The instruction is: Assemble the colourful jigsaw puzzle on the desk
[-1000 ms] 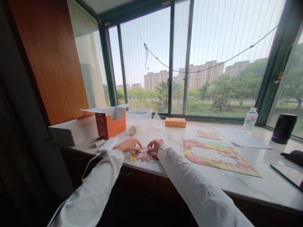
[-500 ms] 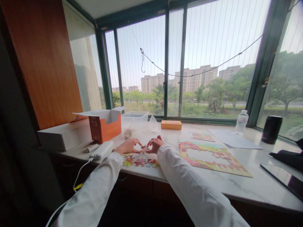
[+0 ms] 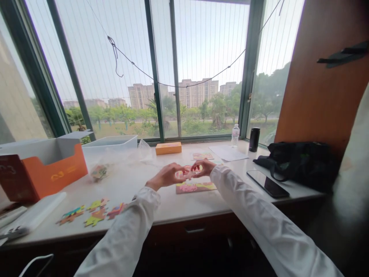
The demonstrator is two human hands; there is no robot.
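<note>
Both hands are together over the partly assembled puzzle [image 3: 191, 187], hiding much of it. My left hand [image 3: 167, 175] pinches the left side of a few joined puzzle pieces [image 3: 188, 174], with fingers and thumb closed. From the other side my right hand [image 3: 204, 167] grips the same pieces, its fingers curled. The pieces are pinkish and small, and their picture cannot be made out. Several loose puzzle pieces [image 3: 96, 217], yellow, green, red and blue, lie on the table left of my left forearm.
An orange open box [image 3: 57, 169] and a clear plastic tub [image 3: 115, 142] stand at the left, near a bag of pieces [image 3: 99, 172]. Behind are a yellow-orange box [image 3: 168, 148] and a small picture card [image 3: 201, 156]. A phone [image 3: 268, 184] and black bag [image 3: 305, 161] lie right.
My view has turned to the right. Both hands have carried the joined pieces rightward, from above the loose pieces to over the partly assembled puzzle.
</note>
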